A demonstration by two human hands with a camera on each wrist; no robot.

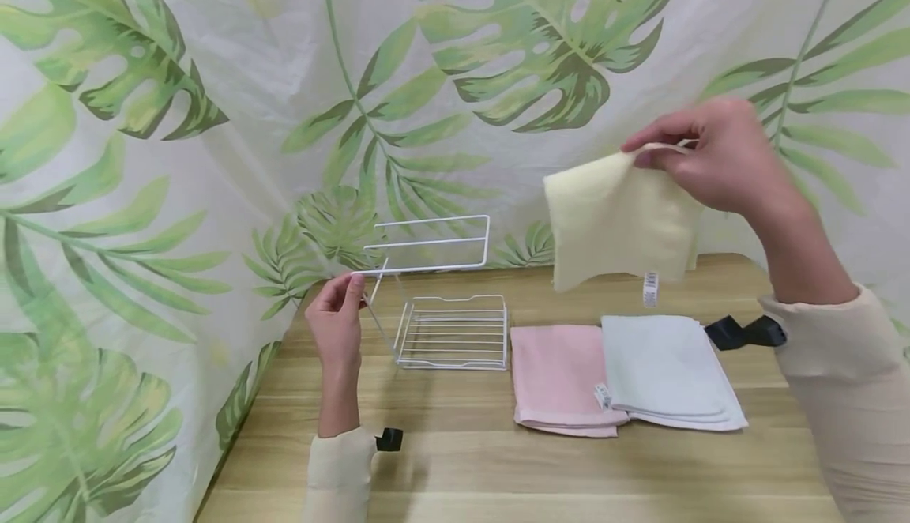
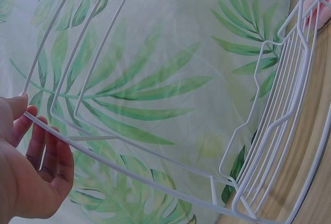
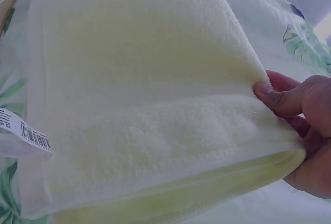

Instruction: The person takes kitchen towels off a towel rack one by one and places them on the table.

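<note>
A pale yellow towel, folded, hangs in the air from my right hand, which pinches its upper edge between thumb and fingers. In the right wrist view the towel fills most of the picture, and a white barcode label sticks out at its side. My left hand grips the upper corner of a white wire rack. That rack stands on the table with a slatted base and an upper frame reaching to the right. From the left wrist, thumb and fingers show around the wire.
On the wooden table, right of the rack, lies a folded pink towel. Beside it a folded light blue towel overlaps its edge. A leaf-patterned cloth hangs behind and along the left of the table.
</note>
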